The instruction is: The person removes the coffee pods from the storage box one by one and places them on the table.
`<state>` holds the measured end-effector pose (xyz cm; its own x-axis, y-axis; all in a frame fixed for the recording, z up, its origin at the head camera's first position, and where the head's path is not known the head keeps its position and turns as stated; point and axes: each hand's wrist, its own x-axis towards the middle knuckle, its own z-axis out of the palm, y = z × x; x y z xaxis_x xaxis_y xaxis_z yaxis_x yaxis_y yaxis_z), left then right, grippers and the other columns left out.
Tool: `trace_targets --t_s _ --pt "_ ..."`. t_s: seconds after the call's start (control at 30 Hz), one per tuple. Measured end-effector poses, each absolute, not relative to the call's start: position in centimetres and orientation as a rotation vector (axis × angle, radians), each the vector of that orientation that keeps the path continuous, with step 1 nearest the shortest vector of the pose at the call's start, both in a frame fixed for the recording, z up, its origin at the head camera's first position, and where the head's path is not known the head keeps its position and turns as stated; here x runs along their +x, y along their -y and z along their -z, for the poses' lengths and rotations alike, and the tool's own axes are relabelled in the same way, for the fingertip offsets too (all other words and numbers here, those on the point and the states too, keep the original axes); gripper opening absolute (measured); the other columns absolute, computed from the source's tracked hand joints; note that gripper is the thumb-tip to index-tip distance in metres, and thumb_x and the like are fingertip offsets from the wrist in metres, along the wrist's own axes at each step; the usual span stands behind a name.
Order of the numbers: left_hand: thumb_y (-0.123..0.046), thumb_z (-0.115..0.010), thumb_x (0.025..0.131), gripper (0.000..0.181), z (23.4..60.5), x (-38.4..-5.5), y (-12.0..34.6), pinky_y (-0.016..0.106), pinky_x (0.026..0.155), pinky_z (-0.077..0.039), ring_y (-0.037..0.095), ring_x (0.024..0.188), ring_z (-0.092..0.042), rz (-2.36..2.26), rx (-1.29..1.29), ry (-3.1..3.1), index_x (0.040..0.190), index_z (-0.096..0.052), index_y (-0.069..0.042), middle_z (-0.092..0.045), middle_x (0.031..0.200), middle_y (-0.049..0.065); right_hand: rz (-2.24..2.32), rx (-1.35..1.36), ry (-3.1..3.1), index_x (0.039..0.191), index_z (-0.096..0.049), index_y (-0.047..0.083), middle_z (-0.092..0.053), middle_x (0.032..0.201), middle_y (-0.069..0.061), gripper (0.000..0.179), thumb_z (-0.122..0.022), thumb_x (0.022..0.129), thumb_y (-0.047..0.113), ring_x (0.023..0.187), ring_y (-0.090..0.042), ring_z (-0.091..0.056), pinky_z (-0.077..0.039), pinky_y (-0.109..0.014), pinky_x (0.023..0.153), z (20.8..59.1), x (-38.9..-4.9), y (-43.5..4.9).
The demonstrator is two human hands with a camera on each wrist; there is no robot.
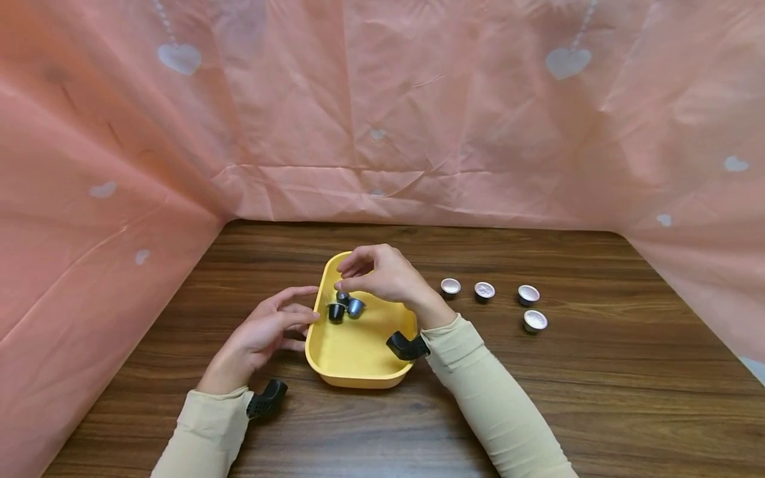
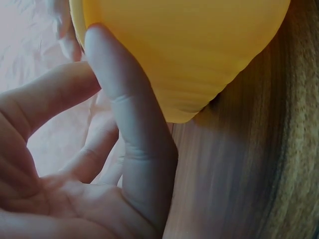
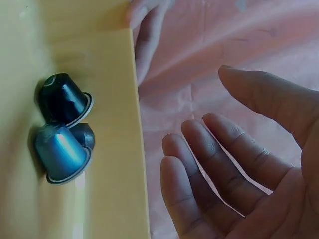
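Observation:
A yellow tray (image 1: 358, 352) stands on the table, with three coffee capsules lying together near its left wall: a black capsule (image 1: 336, 313), a blue capsule (image 1: 356, 307) and a dark capsule (image 1: 342, 297), partly hidden behind the other two in the right wrist view. My right hand (image 1: 388, 275) hovers over the far part of the tray; the right wrist view shows its fingers spread from the thumb with nothing between them. Beside the tray's left side is my left hand (image 1: 263, 332), its thumb and fingertips touching the rim and outer wall, not curled around it.
To the right of the tray, several capsules stand on the wooden table (image 1: 597, 398) with pale lids up, among them a near capsule (image 1: 534, 321) and a left one (image 1: 451, 287). Pink curtain (image 1: 418, 119) with hearts encloses the table's back and sides.

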<state>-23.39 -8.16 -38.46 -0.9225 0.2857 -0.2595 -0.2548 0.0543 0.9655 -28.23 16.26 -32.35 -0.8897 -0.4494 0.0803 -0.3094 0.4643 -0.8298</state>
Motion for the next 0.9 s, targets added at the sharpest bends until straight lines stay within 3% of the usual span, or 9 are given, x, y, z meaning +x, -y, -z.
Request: trace_targets --t_s 0.37,0.67,0.9 --pt "-0.009 -0.07 0.1 0.067 38.3 -23.4 8.1 0.033 0.07 -0.065 0.013 0.084 -0.063 -1.931 0.031 -1.959 0.161 -0.043 -0.008 -0.07 0.097 -0.001 1.099 -0.608 -2.69 0.118 -0.08 0.009 -0.082 0.113 -0.004 0.037 -0.088 0.088 0.028 0.107 -0.019 -0.075 -0.058 -0.028 0.093 32.9 -29.0 -16.0" --pt "-0.009 -0.07 0.099 0.066 38.4 -23.3 8.0 0.033 0.07 -0.065 0.013 0.083 -0.064 -1.926 0.042 -1.96 0.16 -0.043 -0.007 -0.071 0.097 0.0 1.036 -0.52 -2.707 0.116 -0.079 0.009 -0.081 0.11 -0.002 0.037 -0.088 0.088 0.03 0.102 -0.015 -0.073 -0.056 -0.024 0.085 33.9 -29.5 -15.7" --pt "-0.009 -0.07 0.1 0.066 38.3 -23.2 7.9 0.033 0.069 -0.065 0.014 0.085 -0.063 -1.928 0.042 -1.962 0.16 -0.044 -0.008 -0.071 0.098 0.001 0.947 -0.481 -2.751 0.116 -0.08 0.01 -0.08 0.108 -0.001 0.037 -0.089 0.087 0.032 0.104 -0.017 -0.072 -0.056 -0.027 0.09 34.1 -29.7 -15.6"
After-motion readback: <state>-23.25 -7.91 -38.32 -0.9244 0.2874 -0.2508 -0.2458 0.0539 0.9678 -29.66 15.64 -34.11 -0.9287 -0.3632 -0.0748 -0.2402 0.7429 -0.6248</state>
